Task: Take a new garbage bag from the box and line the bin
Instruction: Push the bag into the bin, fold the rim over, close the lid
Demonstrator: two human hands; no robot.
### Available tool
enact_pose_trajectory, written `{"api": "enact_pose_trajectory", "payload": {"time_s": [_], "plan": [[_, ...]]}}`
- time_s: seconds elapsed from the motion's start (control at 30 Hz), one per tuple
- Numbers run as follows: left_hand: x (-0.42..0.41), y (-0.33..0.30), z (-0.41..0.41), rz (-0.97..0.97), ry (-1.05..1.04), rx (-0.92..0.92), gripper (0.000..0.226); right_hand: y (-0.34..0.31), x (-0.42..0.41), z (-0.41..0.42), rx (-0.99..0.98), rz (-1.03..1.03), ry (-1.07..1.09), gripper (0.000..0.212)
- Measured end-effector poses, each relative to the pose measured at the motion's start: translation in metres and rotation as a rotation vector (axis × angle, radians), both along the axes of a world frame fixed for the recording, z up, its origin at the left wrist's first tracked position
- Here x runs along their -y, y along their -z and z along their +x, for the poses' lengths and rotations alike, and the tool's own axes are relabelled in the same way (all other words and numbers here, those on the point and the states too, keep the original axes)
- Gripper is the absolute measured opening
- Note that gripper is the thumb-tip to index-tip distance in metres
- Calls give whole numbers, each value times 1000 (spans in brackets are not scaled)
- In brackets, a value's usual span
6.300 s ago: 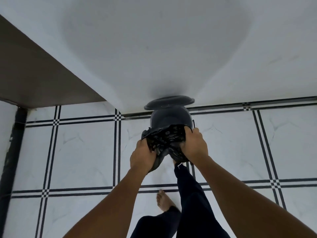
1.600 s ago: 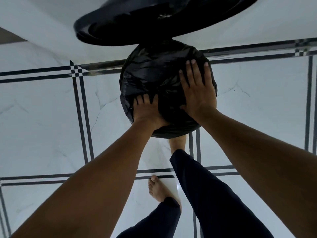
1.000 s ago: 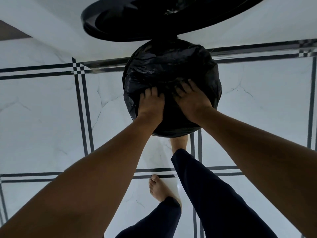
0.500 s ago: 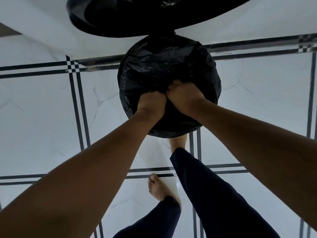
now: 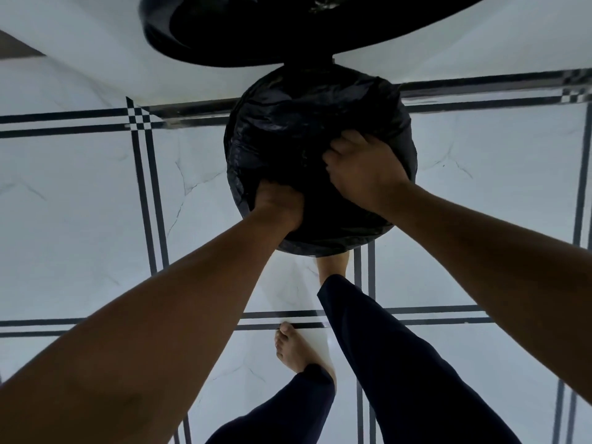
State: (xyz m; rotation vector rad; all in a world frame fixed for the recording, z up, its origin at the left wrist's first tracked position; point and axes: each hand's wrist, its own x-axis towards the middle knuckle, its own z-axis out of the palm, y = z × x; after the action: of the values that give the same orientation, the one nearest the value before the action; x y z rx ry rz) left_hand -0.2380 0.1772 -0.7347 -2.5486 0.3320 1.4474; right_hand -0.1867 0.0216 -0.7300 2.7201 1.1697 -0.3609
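A round black bin stands on the tiled floor against the wall, its mouth covered by a crinkled black garbage bag [image 5: 288, 129] that drapes over the rim. The bin's open lid [image 5: 256, 30] stands up behind it. My left hand [image 5: 278, 203] is pushed down into the bag at the near left, fingers hidden in the plastic. My right hand [image 5: 362, 168] clutches a fold of the bag at the right of the opening. The box of bags is out of view.
White marble-look floor tiles [image 5: 80, 203] with dark double lines surround the bin. A white wall [image 5: 96, 59] rises behind it. My bare feet [image 5: 294, 350] and dark trouser legs stand just in front of the bin.
My two fists were together at the middle of the bag; now they have spread apart, the left lower and deeper, the right further right. The bag's middle has sunk inward.
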Motion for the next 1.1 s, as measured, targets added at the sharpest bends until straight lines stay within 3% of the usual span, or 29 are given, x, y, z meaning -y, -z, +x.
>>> {"api": "enact_pose_trajectory", "payload": {"time_s": [0.07, 0.13, 0.27, 0.43, 0.53, 0.63, 0.77, 0.83, 0.87, 0.93, 1.0, 1.1], "plan": [[5, -6, 2, -148, -96, 99, 30, -8, 0, -5, 109, 222, 14, 23], [10, -8, 4, -262, -118, 238, 28, -14, 3, -7, 172, 285, 64, 37], [14, 6, 13, -376, -108, 412, 39, -9, 17, -1, 111, 30, 164, 66], [2, 41, 23, -25, -35, 271, 117, 5, 29, 3, 173, -140, 155, 77], [-16, 53, 23, 102, -15, 141, 139, 7, 29, 0, 202, -186, 135, 80], [-13, 52, 19, 114, 34, 174, 122, 8, 29, 0, 221, -223, 120, 83], [5, 43, 15, -225, 49, 523, 57, 7, 28, 1, 226, -257, 106, 87], [12, 47, 17, -370, 48, 579, 38, 7, 28, 1, 226, -265, 101, 87], [16, 48, 22, -416, -33, 507, 30, 7, 28, 1, 225, -261, 99, 87], [22, 54, 31, -382, -242, 303, 27, 8, 28, 2, 224, -248, 100, 87], [24, 65, 39, -258, -275, 193, 35, 8, 29, 3, 222, -241, 100, 85], [32, 80, 39, -94, -210, 150, 85, 9, 30, 3, 218, -225, 101, 80]]}}
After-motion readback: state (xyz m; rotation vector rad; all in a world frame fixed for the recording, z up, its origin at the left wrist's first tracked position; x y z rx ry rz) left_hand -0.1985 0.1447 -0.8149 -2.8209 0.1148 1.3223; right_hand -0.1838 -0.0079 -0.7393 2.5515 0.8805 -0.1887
